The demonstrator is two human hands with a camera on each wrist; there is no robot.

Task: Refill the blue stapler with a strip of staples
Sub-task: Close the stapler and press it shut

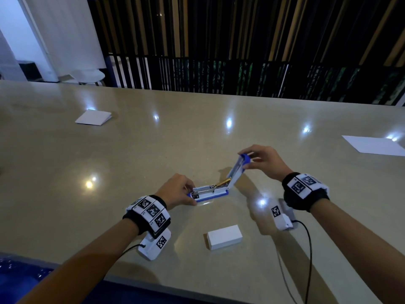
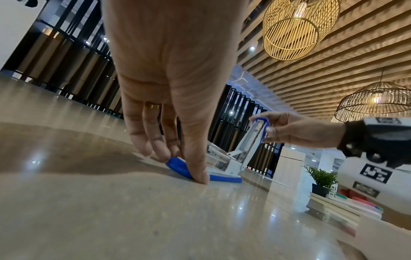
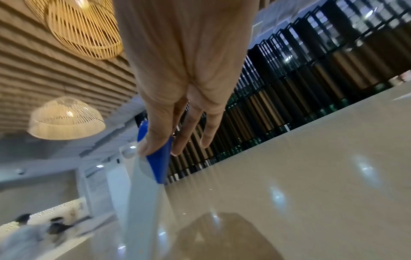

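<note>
blue stapler (image 1: 210, 190) opened: left hand (image 1: 175, 191) pins base, right hand (image 1: 264, 160) pinches raised lid; staple strip loading appears outstanding.

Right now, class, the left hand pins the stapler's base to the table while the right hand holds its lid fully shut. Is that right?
Not quite: the right hand holds the lid swung open, as the head view shows. The left hand does pin the stapler's base to the table.
</note>
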